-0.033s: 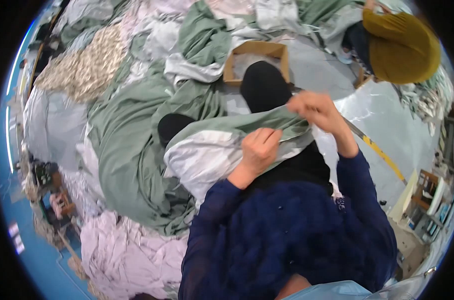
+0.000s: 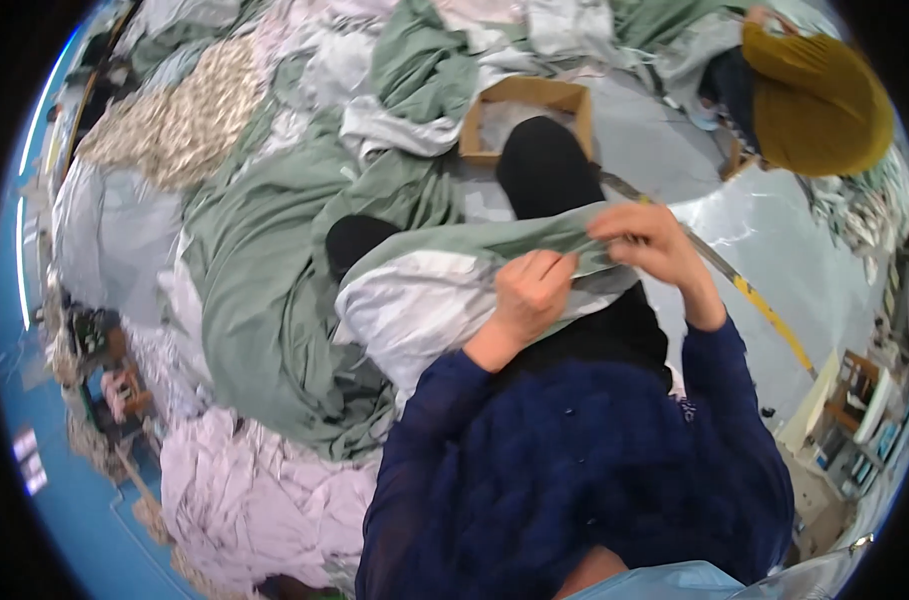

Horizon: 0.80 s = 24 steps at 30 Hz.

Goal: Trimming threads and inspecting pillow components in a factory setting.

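Observation:
A green and white cloth (image 2: 414,305) lies across my lap, its green face folded along the far side and its white face toward me. My left hand (image 2: 534,297) is closed in a fist on the cloth's edge near the middle of my lap. Just to the right, my right hand (image 2: 656,247) bends its fingers over the cloth's right end and pinches the green edge. What lies between the fingertips is partly hidden. The green part of the cloth runs into a large heap of green fabric (image 2: 259,290) on the left.
Beyond my knees stands an open cardboard box (image 2: 530,92) with clear plastic inside. Lilac fabric (image 2: 264,500) is piled at lower left, beige patterned fabric (image 2: 179,125) at far left. A person in a mustard top (image 2: 819,100) bends at far right. Yellow tape (image 2: 774,315) marks the grey floor.
My right hand has come down from slightly above the cloth onto its edge, with its fingers spread more along it. My left hand keeps its hold. The whole view has shifted slightly.

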Motion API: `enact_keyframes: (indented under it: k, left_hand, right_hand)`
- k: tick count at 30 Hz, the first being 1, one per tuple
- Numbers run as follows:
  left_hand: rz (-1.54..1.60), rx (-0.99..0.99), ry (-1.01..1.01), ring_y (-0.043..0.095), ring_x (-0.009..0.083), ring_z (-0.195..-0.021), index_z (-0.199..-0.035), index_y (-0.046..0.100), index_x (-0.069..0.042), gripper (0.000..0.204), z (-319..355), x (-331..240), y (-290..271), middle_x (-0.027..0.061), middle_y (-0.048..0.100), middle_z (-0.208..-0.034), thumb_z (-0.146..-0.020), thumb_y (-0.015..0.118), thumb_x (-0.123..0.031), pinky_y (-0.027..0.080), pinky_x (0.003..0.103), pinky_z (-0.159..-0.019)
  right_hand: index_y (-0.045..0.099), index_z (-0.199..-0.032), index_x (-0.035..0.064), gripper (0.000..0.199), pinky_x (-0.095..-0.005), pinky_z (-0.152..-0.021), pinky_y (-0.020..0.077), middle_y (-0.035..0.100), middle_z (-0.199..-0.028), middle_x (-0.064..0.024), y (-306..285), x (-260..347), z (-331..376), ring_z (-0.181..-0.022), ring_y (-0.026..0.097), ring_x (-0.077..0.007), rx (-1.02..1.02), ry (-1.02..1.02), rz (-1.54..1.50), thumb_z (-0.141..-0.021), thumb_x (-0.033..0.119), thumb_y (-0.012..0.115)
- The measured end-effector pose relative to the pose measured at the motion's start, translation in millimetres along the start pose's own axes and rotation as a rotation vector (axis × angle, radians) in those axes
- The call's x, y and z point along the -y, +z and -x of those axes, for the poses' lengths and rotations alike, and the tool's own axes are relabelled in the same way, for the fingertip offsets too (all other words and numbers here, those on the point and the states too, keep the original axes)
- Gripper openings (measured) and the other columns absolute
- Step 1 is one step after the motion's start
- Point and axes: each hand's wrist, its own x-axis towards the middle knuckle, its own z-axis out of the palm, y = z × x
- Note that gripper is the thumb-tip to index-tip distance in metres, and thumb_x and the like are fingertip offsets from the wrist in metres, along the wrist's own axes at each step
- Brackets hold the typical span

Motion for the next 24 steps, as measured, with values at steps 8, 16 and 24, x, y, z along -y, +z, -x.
enact_keyframes:
  k: [8, 16, 24]
  left_hand:
    - [-0.045, 0.165, -0.023, 0.059, 0.0241, -0.063, -0.081, 0.06, -0.01, 0.016, -4.0, -7.0, -20.7, 0.0044, 0.052, -0.07, -0.068, 0.068, -0.006, 0.046, 0.037, -0.053]
    - [-0.35, 0.151, -0.13, 0.062, 0.0245, -0.073, -0.089, 0.065, -0.01, 0.022, 24.3, 12.3, -108.7, 0.0036, 0.059, -0.08, -0.068, 0.068, -0.008, 0.049, 0.036, -0.061]
    - [-0.349, -0.185, -0.483, 0.051, 0.036, -0.113, -0.122, 0.056, -0.004, 0.066, 58.0, 17.9, -179.3, 0.014, 0.052, -0.124, -0.062, 0.084, -0.012, 0.045, 0.043, -0.092]
  right_hand:
    - [0.067, -0.097, 0.0005, 0.027, -0.0227, -0.068, 0.0438, 0.064, -0.081, -0.0041, 8.8, -2.7, 50.6, -0.073, 0.057, -0.0106, -0.33, 0.275, 0.302, -0.075, -0.013, 0.057]
    - [0.065, -0.099, 0.0001, 0.012, -0.0183, -0.067, 0.0365, 0.057, -0.083, 0.0057, -45.1, -29.1, 69.0, -0.075, 0.046, -0.0037, -0.386, 0.251, 0.271, -0.09, -0.002, 0.058]
    - [0.064, -0.098, -0.0006, 0.008, -0.0183, -0.065, 0.0358, 0.055, -0.078, 0.0073, -52.5, -69.8, 70.9, -0.072, 0.045, -0.0029, -0.323, 0.383, 0.149, -0.092, 0.005, 0.062]
